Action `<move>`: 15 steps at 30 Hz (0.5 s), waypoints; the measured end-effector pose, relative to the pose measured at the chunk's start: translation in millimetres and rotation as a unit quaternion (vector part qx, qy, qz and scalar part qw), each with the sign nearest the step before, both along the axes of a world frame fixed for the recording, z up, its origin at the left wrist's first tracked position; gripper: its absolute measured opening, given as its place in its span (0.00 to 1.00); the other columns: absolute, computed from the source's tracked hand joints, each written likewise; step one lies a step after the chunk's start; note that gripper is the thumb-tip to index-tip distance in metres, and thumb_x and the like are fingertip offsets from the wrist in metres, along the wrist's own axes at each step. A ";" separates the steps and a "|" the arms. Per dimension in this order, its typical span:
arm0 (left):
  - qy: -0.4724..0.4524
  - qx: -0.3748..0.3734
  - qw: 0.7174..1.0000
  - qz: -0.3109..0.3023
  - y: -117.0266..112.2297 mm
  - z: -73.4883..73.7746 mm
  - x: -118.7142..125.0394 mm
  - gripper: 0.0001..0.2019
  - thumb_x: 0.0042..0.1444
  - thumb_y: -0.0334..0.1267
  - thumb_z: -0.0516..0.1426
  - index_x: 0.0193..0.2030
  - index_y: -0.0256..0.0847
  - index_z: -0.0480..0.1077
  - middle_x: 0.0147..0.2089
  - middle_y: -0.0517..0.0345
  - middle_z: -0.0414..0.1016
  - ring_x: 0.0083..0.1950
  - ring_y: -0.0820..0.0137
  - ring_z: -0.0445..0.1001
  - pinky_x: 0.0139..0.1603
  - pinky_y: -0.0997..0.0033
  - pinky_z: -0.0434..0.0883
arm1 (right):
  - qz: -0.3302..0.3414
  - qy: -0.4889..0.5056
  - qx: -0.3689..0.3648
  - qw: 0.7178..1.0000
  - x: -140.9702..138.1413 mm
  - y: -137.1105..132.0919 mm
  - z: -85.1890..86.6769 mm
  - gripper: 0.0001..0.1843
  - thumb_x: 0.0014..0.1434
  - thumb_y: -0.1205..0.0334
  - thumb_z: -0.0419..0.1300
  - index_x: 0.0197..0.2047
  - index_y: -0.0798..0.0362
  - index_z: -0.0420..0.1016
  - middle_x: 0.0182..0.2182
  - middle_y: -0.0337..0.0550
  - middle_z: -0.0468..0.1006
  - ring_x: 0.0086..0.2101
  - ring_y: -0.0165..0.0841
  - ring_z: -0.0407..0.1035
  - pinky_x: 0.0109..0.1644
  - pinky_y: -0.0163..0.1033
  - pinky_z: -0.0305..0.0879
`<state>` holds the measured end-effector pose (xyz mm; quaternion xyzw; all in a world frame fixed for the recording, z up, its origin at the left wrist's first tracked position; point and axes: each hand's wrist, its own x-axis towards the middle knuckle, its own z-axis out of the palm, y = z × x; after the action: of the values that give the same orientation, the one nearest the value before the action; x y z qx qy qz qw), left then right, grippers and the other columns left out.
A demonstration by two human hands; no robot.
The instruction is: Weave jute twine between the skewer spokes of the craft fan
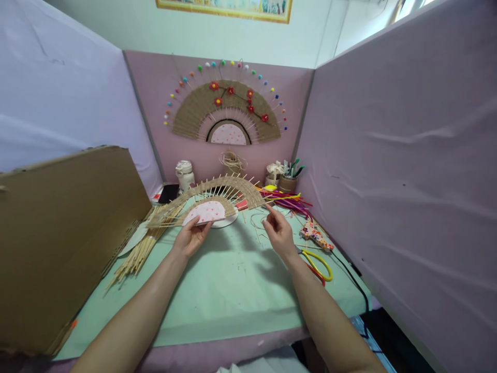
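Observation:
My left hand [193, 237] grips a half-made woven fan [254, 196] by its half-round base, which is covered in white-and-pink spotted fabric [207, 211]. Thin sticks fan out from the base, and a band of brown twine is woven through them in an arch. At the fan's right end is my right hand [278, 230], its index finger stretched out to the edge and the other fingers bent. Thumb and index finger are apart, and I see nothing between them. Loose twine [254, 221] lies behind this hand.
A finished fan [186, 111] with red flowers is pinned to the back panel. Bundled sticks [142, 251] and a cardboard sheet [70, 233] are at left. Scissors [320, 267], a floral-patterned glue gun [316, 235] with cord, and coloured stems [289, 201] lie right. A white bottle [185, 176] stands behind.

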<state>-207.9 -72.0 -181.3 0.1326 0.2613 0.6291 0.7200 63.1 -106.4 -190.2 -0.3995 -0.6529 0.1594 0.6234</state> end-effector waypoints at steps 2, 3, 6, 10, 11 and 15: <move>-0.001 -0.001 1.000 0.001 -0.2 -0.1 0.5 0.14 0.62 0.26 0.49 0.53 0.34 0.67 0.38 0.47 0.80 0.38 0.65 0.80 0.37 0.69 0.80 | -0.002 -0.007 0.004 1.000 0.3 -0.5 1.1 0.24 0.59 0.60 0.57 0.58 0.49 0.68 0.30 0.38 0.66 0.29 0.29 0.59 0.34 0.37 0.59; -0.003 -0.001 1.000 0.003 -0.3 -0.2 0.6 0.14 0.62 0.25 0.49 0.53 0.34 0.67 0.38 0.47 0.80 0.38 0.65 0.80 0.37 0.69 0.80 | -0.002 -0.007 0.004 1.000 0.5 -0.6 1.4 0.23 0.59 0.60 0.57 0.58 0.49 0.68 0.30 0.38 0.66 0.29 0.29 0.59 0.34 0.37 0.59; -0.003 0.000 1.000 0.003 -0.9 0.2 0.4 0.15 0.62 0.25 0.49 0.53 0.33 0.67 0.39 0.47 0.80 0.39 0.65 0.80 0.38 0.69 0.80 | -0.001 0.005 -0.001 1.000 1.0 -1.0 1.3 0.21 0.59 0.59 0.57 0.56 0.50 0.70 0.30 0.38 0.65 0.29 0.29 0.59 0.34 0.37 0.59; 0.004 0.004 1.000 -0.001 -3.1 3.9 -2.3 0.14 0.62 0.25 0.49 0.52 0.35 0.67 0.37 0.49 0.80 0.37 0.66 0.80 0.36 0.70 0.80 | 0.015 0.062 -0.025 0.998 1.4 -0.6 1.0 0.18 0.58 0.58 0.57 0.52 0.50 0.68 0.29 0.37 0.65 0.27 0.29 0.59 0.32 0.37 0.58; 0.010 0.005 1.000 -0.004 -4.0 5.3 -3.5 0.14 0.62 0.26 0.49 0.52 0.35 0.67 0.37 0.50 0.80 0.36 0.67 0.80 0.35 0.71 0.80 | 0.017 0.083 -0.031 0.996 1.6 -0.4 1.3 0.17 0.58 0.57 0.58 0.51 0.50 0.68 0.28 0.37 0.64 0.27 0.29 0.59 0.32 0.37 0.58; 0.047 0.008 0.998 -0.030 -7.7 10.5 -9.2 0.16 0.61 0.26 0.49 0.54 0.36 0.67 0.33 0.51 0.80 0.30 0.69 0.79 0.28 0.75 0.79 | -0.004 0.119 -0.054 0.991 5.5 0.7 4.7 0.13 0.57 0.53 0.59 0.42 0.51 0.70 0.27 0.38 0.67 0.28 0.31 0.61 0.32 0.37 0.59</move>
<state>-217.1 -79.6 -170.8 0.1759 0.2853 0.6023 0.7245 68.5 -105.7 -185.4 -0.4132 -0.5631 0.2381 0.6749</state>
